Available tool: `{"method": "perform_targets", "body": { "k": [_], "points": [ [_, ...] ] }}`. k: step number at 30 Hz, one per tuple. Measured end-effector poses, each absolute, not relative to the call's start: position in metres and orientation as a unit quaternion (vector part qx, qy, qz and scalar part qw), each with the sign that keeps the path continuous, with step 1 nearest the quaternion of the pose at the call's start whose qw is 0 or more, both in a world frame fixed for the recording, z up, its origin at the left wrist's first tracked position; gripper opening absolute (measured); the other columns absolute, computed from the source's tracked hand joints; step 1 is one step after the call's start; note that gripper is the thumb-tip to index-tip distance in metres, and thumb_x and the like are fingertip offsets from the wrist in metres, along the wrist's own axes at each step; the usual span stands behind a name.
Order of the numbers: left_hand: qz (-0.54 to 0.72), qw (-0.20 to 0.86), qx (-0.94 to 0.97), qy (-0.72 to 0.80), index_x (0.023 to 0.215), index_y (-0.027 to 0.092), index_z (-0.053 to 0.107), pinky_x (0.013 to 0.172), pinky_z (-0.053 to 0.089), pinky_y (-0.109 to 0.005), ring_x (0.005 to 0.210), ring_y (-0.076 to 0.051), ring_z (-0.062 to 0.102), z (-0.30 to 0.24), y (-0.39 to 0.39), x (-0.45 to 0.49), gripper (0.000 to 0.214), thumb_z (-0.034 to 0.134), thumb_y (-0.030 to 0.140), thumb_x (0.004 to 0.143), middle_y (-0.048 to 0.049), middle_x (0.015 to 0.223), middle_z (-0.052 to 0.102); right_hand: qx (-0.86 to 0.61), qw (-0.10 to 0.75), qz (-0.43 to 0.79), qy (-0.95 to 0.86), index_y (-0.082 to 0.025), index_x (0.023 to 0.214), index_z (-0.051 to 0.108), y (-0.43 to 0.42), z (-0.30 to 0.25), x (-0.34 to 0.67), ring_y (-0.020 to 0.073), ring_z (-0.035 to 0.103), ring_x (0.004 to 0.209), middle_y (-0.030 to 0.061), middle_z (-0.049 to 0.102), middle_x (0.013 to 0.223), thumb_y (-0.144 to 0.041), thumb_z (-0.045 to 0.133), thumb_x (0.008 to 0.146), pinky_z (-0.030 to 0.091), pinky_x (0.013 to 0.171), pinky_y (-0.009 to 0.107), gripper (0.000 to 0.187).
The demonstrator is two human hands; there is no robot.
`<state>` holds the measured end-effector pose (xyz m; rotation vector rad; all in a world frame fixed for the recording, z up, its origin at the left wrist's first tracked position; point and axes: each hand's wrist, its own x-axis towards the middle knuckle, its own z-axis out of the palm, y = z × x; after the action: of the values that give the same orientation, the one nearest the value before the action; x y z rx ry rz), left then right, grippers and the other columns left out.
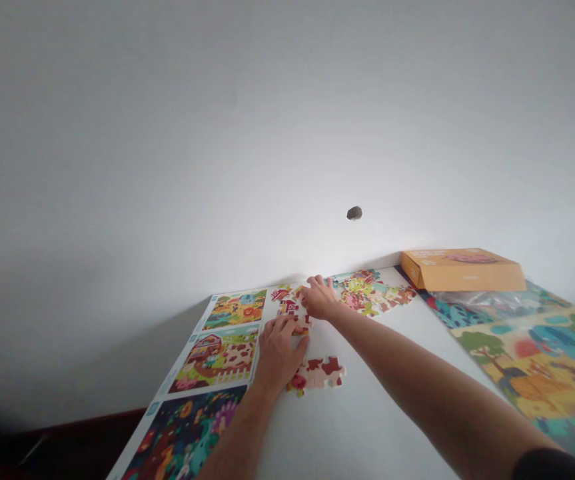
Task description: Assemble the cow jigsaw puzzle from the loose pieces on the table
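My left hand (278,353) lies flat on the white table (367,427), fingers stretched over the near edge of a small joined patch of puzzle pieces (291,307). My right hand (320,298) reaches farther back, its fingers curled down on the same patch near the wall; whether it pinches a piece is hidden. A second joined cluster of red and cream pieces (318,373) sits just right of my left hand. A heap of loose colourful pieces (372,293) lies beyond my right hand.
A picture sheet with three farm scenes (217,350) runs along the table's left edge. An orange puzzle box (462,269) rests at the back right on a large illustrated poster (532,353). A white wall rises right behind the table.
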<state>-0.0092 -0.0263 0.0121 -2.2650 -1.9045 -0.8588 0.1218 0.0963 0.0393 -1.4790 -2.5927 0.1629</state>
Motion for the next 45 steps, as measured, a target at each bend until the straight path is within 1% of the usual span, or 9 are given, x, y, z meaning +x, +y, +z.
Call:
{"method": "perform_targets", "body": {
  "k": [6,13,19,22,25,29,35,40,45],
  "points": [
    [-0.282,0.032,-0.732,-0.619,0.092,0.024,0.067,0.101,0.044,-0.045,0.111,-0.028,0.056,0.008,-0.024,-0.011,0.011,0.064,0.026,0.082,-0.0053,0.117,0.067,-0.512,0.05,0.061,-0.855,-0.021,0.13,0.053,0.103,0.048,0.111,0.0334,0.045,0.122,0.0151,0.063,0.123,-0.031,0.056,0.086,0.03,0.099,0.054,0.045],
    [-0.277,0.038,-0.732,-0.621,0.085,0.023,0.065,0.098,0.045,-0.042,0.108,-0.026,0.058,0.011,-0.026,-0.01,0.004,0.063,0.025,0.082,-0.0053,0.114,0.067,-0.506,0.005,0.07,-0.86,-0.018,0.113,0.066,0.115,0.056,0.099,0.0367,0.043,0.123,0.019,0.059,0.128,-0.035,0.064,0.079,0.029,0.101,0.058,0.038],
    [-0.276,0.039,-0.738,-0.615,0.085,0.023,0.064,0.097,0.045,-0.042,0.107,-0.026,0.057,0.009,-0.025,-0.012,0.004,0.063,0.025,0.082,-0.0052,0.113,0.067,-0.492,0.043,0.093,-0.864,-0.02,0.128,0.056,0.112,0.062,0.096,0.032,0.046,0.124,0.0153,0.06,0.129,-0.039,0.067,0.08,0.03,0.103,0.053,0.053],
    [-0.282,0.034,-0.736,-0.615,0.086,0.023,0.064,0.099,0.044,-0.043,0.108,-0.026,0.056,0.009,-0.025,-0.012,0.005,0.064,0.025,0.082,-0.0049,0.115,0.067,-0.517,0.073,0.113,-0.845,-0.021,0.119,0.062,0.108,0.072,0.098,0.0323,0.051,0.12,0.0137,0.066,0.12,-0.036,0.07,0.079,0.033,0.102,0.05,0.044],
    [-0.279,0.022,-0.733,-0.62,0.088,0.023,0.065,0.101,0.043,-0.043,0.111,-0.027,0.055,0.013,-0.027,-0.011,0.006,0.065,0.025,0.082,-0.0049,0.115,0.066,-0.554,0.122,0.14,-0.811,-0.019,0.107,0.068,0.096,0.087,0.111,0.0287,0.061,0.108,0.0127,0.072,0.108,-0.032,0.062,0.085,0.039,0.096,0.044,0.026],
    [-0.266,0.012,-0.731,-0.629,0.089,0.022,0.066,0.1,0.043,-0.044,0.113,-0.028,0.054,0.019,-0.03,-0.008,0.007,0.065,0.024,0.082,-0.006,0.117,0.066,-0.572,0.195,0.186,-0.774,-0.022,0.131,0.055,0.053,0.092,0.157,0.0163,0.069,0.086,0.005,0.076,0.095,-0.021,0.049,0.091,0.046,0.075,0.025,0.041],
    [-0.267,0.016,-0.731,-0.628,0.087,0.022,0.065,0.097,0.044,-0.044,0.108,-0.028,0.056,0.019,-0.029,-0.006,0.007,0.066,0.024,0.081,-0.0059,0.108,0.066,-0.547,0.306,0.393,-0.673,-0.018,0.091,0.067,-0.015,0.052,0.233,0.019,0.067,0.065,0.0024,0.073,0.071,-0.038,0.062,0.081,0.045,0.059,0.027,0.023],
    [-0.278,0.014,-0.752,-0.597,0.09,0.025,0.071,0.101,0.043,-0.046,0.111,-0.027,0.055,0.019,-0.029,-0.007,0.012,0.064,0.022,0.081,-0.0061,0.112,0.064,-0.563,0.315,0.287,-0.709,-0.021,0.079,0.068,-0.024,0.026,0.247,0.0178,0.061,0.068,0.0012,0.07,0.071,-0.037,0.063,0.081,0.043,0.067,0.029,0.018],
    [-0.249,-0.054,-0.836,-0.486,0.091,0.031,0.077,0.111,0.035,-0.049,0.126,-0.029,0.047,0.034,-0.041,-0.001,0.025,0.066,0.016,0.074,-0.0024,0.131,0.059,-0.543,0.297,0.224,-0.753,-0.022,0.073,0.068,-0.016,0.021,0.244,0.0211,0.06,0.089,0.0032,0.069,0.084,-0.032,0.068,0.077,0.043,0.079,0.031,0.011]
  ]
}}
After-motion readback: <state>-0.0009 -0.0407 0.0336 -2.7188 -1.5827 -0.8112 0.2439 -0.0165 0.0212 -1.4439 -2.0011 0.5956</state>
